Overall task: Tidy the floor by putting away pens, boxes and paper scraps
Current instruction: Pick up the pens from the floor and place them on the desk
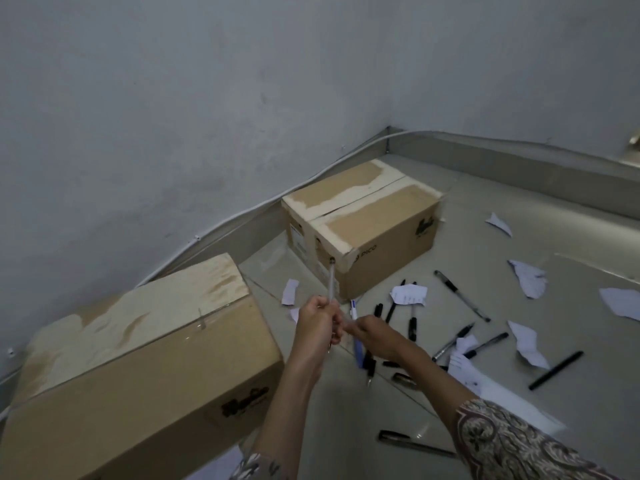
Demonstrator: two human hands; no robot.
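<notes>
My left hand [318, 323] is closed around a clear pen [331, 282] that points up toward the far box. Close beside it, my right hand [372, 332] grips a blue and white pen [356, 344]. Both hands hover above the tiled floor between two closed cardboard boxes: a near one [138, 368] at the lower left and a far one [363, 223] in the room's corner. Several black pens, such as a long one [462, 295] and another [556, 370], lie scattered on the floor to the right. White paper scraps [408, 294] [528, 277] lie among them.
Grey walls meet in a corner behind the far box, with a white cable [221, 221] running along the baseboard. Another dark pen [415, 443] lies near my right sleeve. More scraps [498, 223] [620, 301] lie toward the right wall.
</notes>
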